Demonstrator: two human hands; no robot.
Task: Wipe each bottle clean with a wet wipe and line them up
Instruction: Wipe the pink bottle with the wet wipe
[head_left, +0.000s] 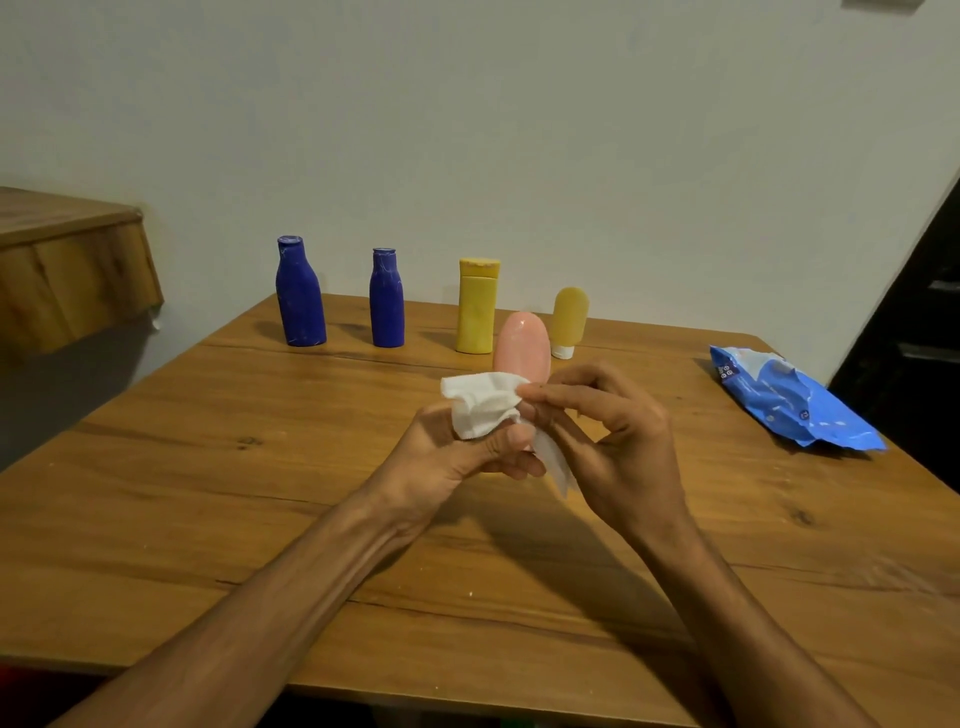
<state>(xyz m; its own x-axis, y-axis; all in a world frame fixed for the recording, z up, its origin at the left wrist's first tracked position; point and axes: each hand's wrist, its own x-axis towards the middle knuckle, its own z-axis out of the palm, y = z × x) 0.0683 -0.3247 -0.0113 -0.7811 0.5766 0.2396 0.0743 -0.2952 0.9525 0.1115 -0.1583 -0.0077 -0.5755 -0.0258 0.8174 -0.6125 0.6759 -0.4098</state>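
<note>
- Pink bottle (522, 345) is being held over the table (208, 493), left hand (462, 457) curling round its base, right hand (628, 441) pinching the wet wipe (483, 402) beside it.
- Wet plastic could be slipping free, toppling the yellow tube (570, 319) and yellow bottle (476, 312) standing behind.

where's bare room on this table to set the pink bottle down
Bare wood: between the upturned yellow tube and the crinkled blue wipes pack, and over the near-left corner of the wooden table. Crowded from the tall blue plastic bottle to that tube.

Print on blue wipe pack (789, 405), too blurred to read
</note>
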